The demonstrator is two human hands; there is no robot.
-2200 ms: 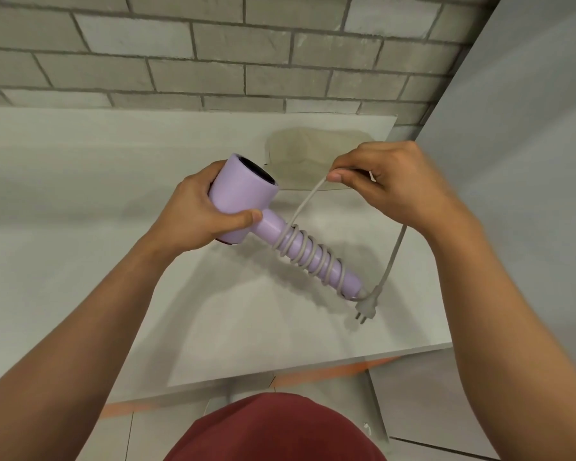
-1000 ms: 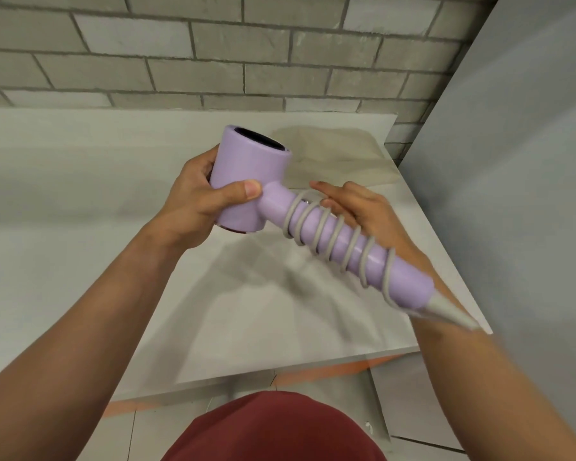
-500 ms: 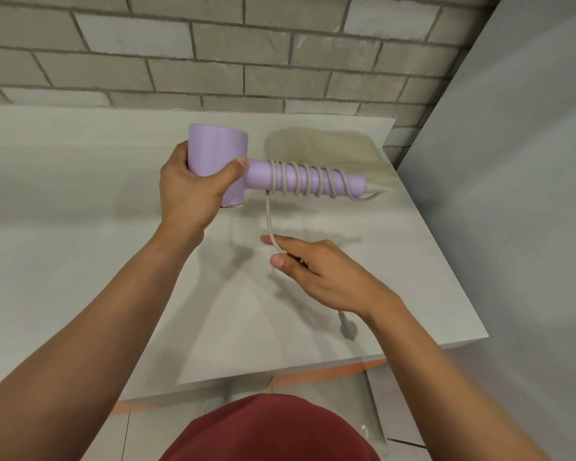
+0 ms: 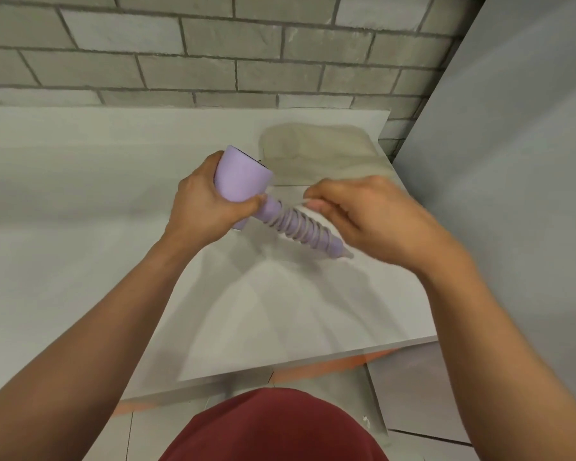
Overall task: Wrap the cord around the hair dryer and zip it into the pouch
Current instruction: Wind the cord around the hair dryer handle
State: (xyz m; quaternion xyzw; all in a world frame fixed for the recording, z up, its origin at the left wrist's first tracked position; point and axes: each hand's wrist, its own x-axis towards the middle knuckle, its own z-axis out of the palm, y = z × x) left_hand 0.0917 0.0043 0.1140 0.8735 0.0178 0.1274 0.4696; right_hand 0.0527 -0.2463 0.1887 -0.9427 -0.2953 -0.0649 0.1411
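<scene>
Your left hand [image 4: 207, 207] grips the dryer [image 4: 241, 181] by its rigid, smooth head, your right hand [image 4: 369, 217] just beside it pinches the springy cord [image 4: 296, 224] coiled on the handle, and the soft pouch [image 4: 316, 148] lies beyond both, so hold the head firm and tension the cord or coils probably slip.

Left hand [image 4: 207, 206] grips the hair dryer [image 4: 243, 181] head; right hand [image 4: 366, 216] pinches the cord [image 4: 298, 227] beside its handle.

cord [image 4: 296, 224] coils motion-blurred; plug hidden
</scene>
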